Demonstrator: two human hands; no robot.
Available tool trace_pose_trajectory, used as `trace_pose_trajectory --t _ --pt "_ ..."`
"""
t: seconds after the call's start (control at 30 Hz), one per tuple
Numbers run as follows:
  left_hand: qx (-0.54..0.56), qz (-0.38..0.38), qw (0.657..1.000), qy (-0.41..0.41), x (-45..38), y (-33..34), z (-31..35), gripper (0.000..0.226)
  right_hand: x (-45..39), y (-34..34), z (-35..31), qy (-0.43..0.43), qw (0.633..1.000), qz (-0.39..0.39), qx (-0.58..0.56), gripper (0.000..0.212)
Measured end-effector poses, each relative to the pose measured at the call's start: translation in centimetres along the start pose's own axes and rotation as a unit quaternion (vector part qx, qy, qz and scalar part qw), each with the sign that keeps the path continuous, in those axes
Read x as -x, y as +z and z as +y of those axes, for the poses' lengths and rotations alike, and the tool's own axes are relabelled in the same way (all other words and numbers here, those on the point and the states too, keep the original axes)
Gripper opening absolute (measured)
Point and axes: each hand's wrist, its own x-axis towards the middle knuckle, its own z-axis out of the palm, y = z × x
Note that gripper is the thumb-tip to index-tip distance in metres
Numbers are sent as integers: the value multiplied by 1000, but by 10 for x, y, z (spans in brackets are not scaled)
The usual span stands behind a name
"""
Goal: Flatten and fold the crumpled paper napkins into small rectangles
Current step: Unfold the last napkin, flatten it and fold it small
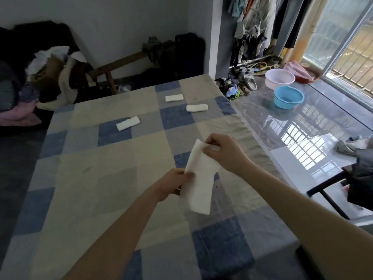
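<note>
Both hands hold a napkin [198,178] above the bed [101,178]: right fingers [210,147] pinching its top corner, left fingers [186,176] its side edge. Pulled too hard between them, the thin paper could tear.

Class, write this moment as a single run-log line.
step: folding | left hand: pinches napkin | right hand: pinches its top | done: three folded napkins on checked cloth

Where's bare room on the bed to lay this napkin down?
Bare checked cover left of the left hand, and nearer than the held napkin. Crowded far end: folded napkins. Right hand pinches the top.
</note>
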Motion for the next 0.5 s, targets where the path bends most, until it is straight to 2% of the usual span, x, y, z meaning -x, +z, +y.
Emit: trace_pose_trajectory --t 0.13,0.2,0.23,0.3,0.37,0.43,0.5 --pt "176 43 979 -89 -8 27 -22 19 0 1 9 -22 998 -36 36 5" --pt "218 69 967 -116 -14 39 -38 16 5 13 23 -19 997 -48 56 6" --pt "188 91 971 -115 -17 43 -48 19 9 22 32 -19 996 -52 71 7" --pt "10 156 985 -69 -22 46 -68 21 22 41 51 -25 992 -61 110 6" --pt "-132 227 965 -24 -21 46 -84 14 38 58 69 -31 985 -70 157 8" --pt "-160 255 953 -2 -16 43 -96 16 53 73 85 -46 973 -80 213 11" --pt "-183 252 950 14 -13 39 -105 15 65 84 94 -51 966 -83 241 12"
